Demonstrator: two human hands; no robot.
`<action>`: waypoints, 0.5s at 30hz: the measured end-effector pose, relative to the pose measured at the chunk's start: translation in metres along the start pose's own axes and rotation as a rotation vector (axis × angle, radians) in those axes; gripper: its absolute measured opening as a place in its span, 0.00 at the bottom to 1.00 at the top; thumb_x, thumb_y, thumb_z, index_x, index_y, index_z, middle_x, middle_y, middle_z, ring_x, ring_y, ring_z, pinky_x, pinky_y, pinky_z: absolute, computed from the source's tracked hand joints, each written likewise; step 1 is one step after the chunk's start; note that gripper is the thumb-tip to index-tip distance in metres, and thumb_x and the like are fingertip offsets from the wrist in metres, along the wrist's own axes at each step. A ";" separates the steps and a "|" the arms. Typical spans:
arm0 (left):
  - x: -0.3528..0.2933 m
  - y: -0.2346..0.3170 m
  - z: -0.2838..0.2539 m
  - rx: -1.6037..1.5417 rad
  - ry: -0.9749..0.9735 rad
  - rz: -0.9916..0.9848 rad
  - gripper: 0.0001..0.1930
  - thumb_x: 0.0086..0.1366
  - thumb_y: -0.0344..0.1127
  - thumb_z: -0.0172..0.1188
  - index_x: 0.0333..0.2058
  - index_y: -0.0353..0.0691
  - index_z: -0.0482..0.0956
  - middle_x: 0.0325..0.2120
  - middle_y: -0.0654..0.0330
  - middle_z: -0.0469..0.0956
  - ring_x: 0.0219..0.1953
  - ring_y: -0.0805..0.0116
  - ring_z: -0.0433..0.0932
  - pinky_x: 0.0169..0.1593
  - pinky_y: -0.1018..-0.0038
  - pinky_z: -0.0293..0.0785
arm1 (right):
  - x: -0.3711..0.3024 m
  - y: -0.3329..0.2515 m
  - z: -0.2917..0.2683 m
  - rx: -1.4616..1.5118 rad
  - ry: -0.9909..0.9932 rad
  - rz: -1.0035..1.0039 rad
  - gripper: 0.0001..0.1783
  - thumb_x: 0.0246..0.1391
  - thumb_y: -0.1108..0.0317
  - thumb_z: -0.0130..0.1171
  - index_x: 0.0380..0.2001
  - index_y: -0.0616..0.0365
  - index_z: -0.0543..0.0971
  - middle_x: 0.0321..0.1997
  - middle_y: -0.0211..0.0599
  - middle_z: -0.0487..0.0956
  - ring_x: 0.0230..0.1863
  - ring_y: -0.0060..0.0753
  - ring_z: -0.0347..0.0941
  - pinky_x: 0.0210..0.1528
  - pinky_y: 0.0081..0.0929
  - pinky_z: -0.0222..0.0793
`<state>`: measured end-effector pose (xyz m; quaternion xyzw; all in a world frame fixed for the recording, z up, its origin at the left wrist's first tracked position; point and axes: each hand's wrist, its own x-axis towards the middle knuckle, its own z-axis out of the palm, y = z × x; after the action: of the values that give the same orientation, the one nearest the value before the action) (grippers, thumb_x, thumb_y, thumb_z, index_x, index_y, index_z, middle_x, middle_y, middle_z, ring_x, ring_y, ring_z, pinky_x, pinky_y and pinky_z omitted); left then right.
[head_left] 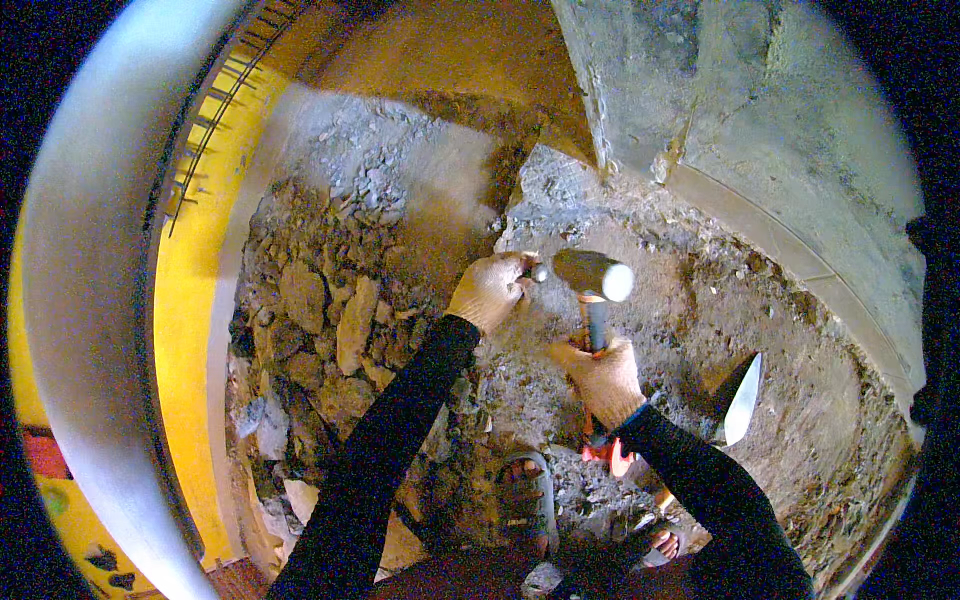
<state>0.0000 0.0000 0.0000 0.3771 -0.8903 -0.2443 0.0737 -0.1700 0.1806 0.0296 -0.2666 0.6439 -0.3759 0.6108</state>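
My left hand [490,290], in a pale knit glove, is closed round a metal chisel [540,272]; only its rounded end shows past the fingers. My right hand [605,380], gloved alike, grips the handle of a club hammer [590,274]. The hammer's thick head hangs just right of the chisel's end, apart from it in this view, with its bright round face turned right. Both hands are over the broken ground [660,330]. A trowel [742,400] with a pale pointed blade lies to the right of my right hand.
Loose stones and rubble [340,320] are heaped on the left, beside a yellow wall [190,360] and a large pale curved surface [90,250]. A grey wall [760,130] rises at the far right. My sandalled feet [528,500] stand at the near edge.
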 end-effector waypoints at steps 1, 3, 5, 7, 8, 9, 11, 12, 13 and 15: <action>-0.002 0.001 0.002 -0.008 -0.009 -0.037 0.17 0.63 0.38 0.62 0.48 0.41 0.82 0.44 0.51 0.85 0.45 0.50 0.84 0.49 0.60 0.80 | -0.006 0.005 0.003 0.071 0.072 -0.096 0.23 0.53 0.62 0.72 0.53 0.53 0.82 0.26 0.25 0.81 0.28 0.18 0.72 0.34 0.28 0.74; 0.002 -0.001 0.002 0.015 0.012 -0.023 0.16 0.62 0.38 0.62 0.47 0.41 0.83 0.44 0.51 0.85 0.44 0.49 0.83 0.48 0.60 0.80 | -0.003 0.011 0.007 0.127 0.134 -0.221 0.18 0.52 0.61 0.72 0.44 0.56 0.83 0.24 0.25 0.79 0.25 0.20 0.70 0.31 0.30 0.72; -0.001 -0.003 0.011 0.060 0.057 0.053 0.16 0.60 0.34 0.61 0.47 0.43 0.83 0.42 0.52 0.85 0.42 0.48 0.83 0.46 0.59 0.81 | 0.003 0.017 0.009 0.057 0.112 -0.203 0.14 0.52 0.60 0.72 0.35 0.59 0.83 0.23 0.26 0.79 0.25 0.21 0.70 0.31 0.30 0.72; -0.003 -0.015 0.013 0.328 -0.113 0.020 0.16 0.60 0.33 0.61 0.48 0.45 0.83 0.41 0.52 0.84 0.41 0.47 0.83 0.48 0.57 0.79 | 0.012 0.018 -0.006 -0.143 -0.046 -0.011 0.17 0.53 0.57 0.71 0.27 0.60 0.80 0.22 0.31 0.79 0.23 0.23 0.71 0.29 0.32 0.71; -0.008 -0.023 0.010 0.466 -0.202 0.000 0.16 0.60 0.33 0.61 0.48 0.46 0.83 0.40 0.52 0.84 0.41 0.46 0.82 0.49 0.56 0.79 | 0.008 0.020 -0.012 -0.193 -0.072 0.024 0.17 0.53 0.56 0.71 0.27 0.60 0.80 0.21 0.32 0.78 0.23 0.23 0.71 0.28 0.33 0.71; -0.015 -0.030 0.006 0.425 -0.113 0.054 0.16 0.60 0.33 0.61 0.48 0.46 0.83 0.41 0.52 0.83 0.40 0.46 0.82 0.48 0.55 0.79 | 0.007 0.020 -0.016 -0.242 -0.106 0.037 0.18 0.54 0.56 0.71 0.27 0.60 0.79 0.21 0.33 0.78 0.22 0.23 0.71 0.27 0.34 0.70; -0.038 -0.037 -0.004 0.341 0.008 0.116 0.17 0.59 0.33 0.62 0.48 0.47 0.83 0.42 0.52 0.82 0.38 0.46 0.82 0.47 0.54 0.79 | -0.010 0.025 -0.015 -0.113 -0.033 0.006 0.16 0.53 0.58 0.71 0.26 0.58 0.78 0.20 0.30 0.76 0.20 0.23 0.70 0.24 0.34 0.68; -0.050 -0.037 -0.009 0.286 0.060 0.143 0.17 0.58 0.29 0.60 0.47 0.44 0.82 0.44 0.51 0.81 0.35 0.50 0.83 0.42 0.58 0.81 | -0.020 0.028 -0.015 -0.027 -0.025 0.020 0.14 0.53 0.60 0.71 0.26 0.57 0.78 0.19 0.28 0.76 0.19 0.22 0.71 0.23 0.32 0.67; -0.060 -0.036 -0.009 0.169 0.120 0.005 0.17 0.57 0.27 0.59 0.46 0.43 0.82 0.43 0.51 0.81 0.35 0.52 0.83 0.40 0.60 0.81 | -0.026 0.031 -0.019 0.029 -0.011 0.061 0.13 0.52 0.63 0.72 0.27 0.57 0.77 0.18 0.26 0.75 0.19 0.22 0.71 0.22 0.30 0.67; -0.081 -0.037 -0.013 -0.076 0.238 -0.217 0.17 0.57 0.23 0.56 0.45 0.41 0.81 0.42 0.51 0.81 0.34 0.57 0.84 0.36 0.64 0.81 | -0.032 0.035 -0.031 0.017 -0.063 0.110 0.13 0.53 0.64 0.71 0.27 0.58 0.77 0.19 0.27 0.74 0.17 0.22 0.70 0.20 0.29 0.67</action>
<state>0.0844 0.0303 -0.0020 0.4943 -0.8194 -0.2382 0.1659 -0.1932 0.2315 0.0187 -0.2373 0.6347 -0.3389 0.6527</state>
